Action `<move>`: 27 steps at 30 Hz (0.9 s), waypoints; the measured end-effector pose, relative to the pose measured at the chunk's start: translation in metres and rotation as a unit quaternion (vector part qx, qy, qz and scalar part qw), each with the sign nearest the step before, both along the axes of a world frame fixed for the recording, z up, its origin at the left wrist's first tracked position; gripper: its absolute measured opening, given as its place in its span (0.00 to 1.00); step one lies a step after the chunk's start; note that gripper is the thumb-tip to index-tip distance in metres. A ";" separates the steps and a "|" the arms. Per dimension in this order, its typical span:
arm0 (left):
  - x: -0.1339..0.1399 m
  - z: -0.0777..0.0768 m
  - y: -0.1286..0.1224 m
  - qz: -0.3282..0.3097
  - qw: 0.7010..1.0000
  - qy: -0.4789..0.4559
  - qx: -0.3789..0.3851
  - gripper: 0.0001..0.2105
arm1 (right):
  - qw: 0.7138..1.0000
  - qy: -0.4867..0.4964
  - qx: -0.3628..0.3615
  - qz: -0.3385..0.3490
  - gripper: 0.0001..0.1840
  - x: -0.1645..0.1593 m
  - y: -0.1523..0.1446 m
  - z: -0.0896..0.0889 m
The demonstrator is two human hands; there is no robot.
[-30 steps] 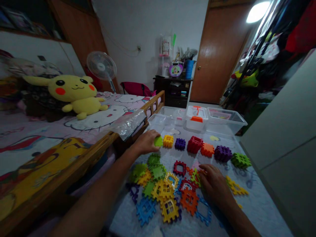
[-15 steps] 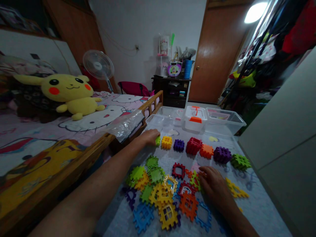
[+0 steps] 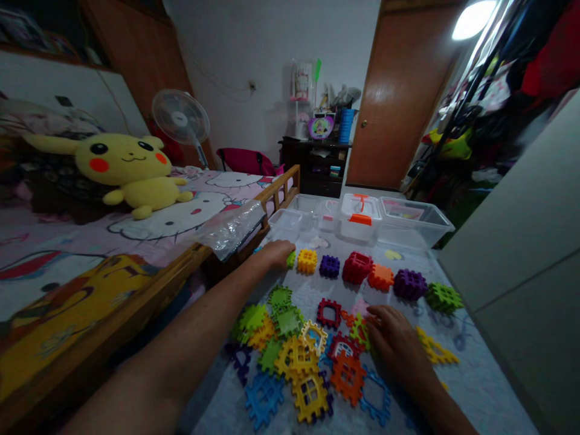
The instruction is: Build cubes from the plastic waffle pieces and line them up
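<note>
At the left end of a row of stacks, my left hand [image 3: 280, 254] is closed around a light green plastic block [image 3: 290, 260]. Its fingers hide most of that block. My right hand [image 3: 390, 334] is low at the right side of the loose pile, fingers bent, with a light green notched plate [image 3: 360, 332] at its fingertips. Between my arms lie yellow window plates [image 3: 310, 396], an orange window plate [image 3: 348, 377], blue plates [image 3: 264, 399] and a red frame plate [image 3: 328, 313]. Several green plates [image 3: 287, 320] overlap at the pile's far left.
The row continues with yellow [image 3: 307, 261], dark blue [image 3: 329, 266], red [image 3: 357, 268], orange [image 3: 381, 277], purple [image 3: 410, 284] and green stacks [image 3: 444, 298]. Behind stand clear bins [image 3: 414, 226] and a lidded box [image 3: 361, 219]. A wooden bed rail [image 3: 199, 257] borders the left; a yellow triangular plate [image 3: 437, 348] lies right.
Both hands have stayed almost in place. The whole view has shifted very slightly; the stacks and loose plates lie as before.
</note>
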State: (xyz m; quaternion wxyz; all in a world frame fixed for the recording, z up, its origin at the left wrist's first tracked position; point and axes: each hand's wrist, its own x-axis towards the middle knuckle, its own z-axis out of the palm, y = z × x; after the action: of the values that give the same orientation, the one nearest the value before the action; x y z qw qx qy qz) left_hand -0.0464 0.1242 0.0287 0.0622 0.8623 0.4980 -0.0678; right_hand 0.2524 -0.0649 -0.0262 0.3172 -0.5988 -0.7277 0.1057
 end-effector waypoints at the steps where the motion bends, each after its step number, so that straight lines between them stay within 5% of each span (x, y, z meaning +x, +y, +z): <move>1: 0.000 0.000 -0.001 0.000 1.000 -0.004 0.003 0.24 | 1.000 0.000 0.002 0.001 0.13 0.000 0.000 0.000; 6: -0.003 0.013 -0.015 -0.006 0.999 -0.033 0.034 0.31 | 1.000 -0.008 0.006 0.003 0.14 0.002 0.000 -0.002; 12: -0.014 0.033 -0.076 -0.037 0.988 -0.121 0.084 0.25 | 1.000 -0.012 0.010 0.007 0.14 0.002 0.000 -0.001; 20: -0.034 0.012 -0.135 -0.045 0.989 -0.141 -0.028 0.13 | 1.000 -0.024 0.005 0.015 0.15 0.000 0.001 0.001; 27: -0.018 0.002 -0.142 0.001 0.989 -0.140 -0.053 0.24 | 1.000 -0.024 0.012 0.010 0.15 -0.001 0.001 -0.001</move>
State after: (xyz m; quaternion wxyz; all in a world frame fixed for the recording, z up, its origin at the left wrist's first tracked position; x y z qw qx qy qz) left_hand -0.0644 -0.0183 0.0306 0.1776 0.8583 0.4806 0.0276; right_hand 0.2516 -0.0635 -0.0267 0.3058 -0.5897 -0.7426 0.0854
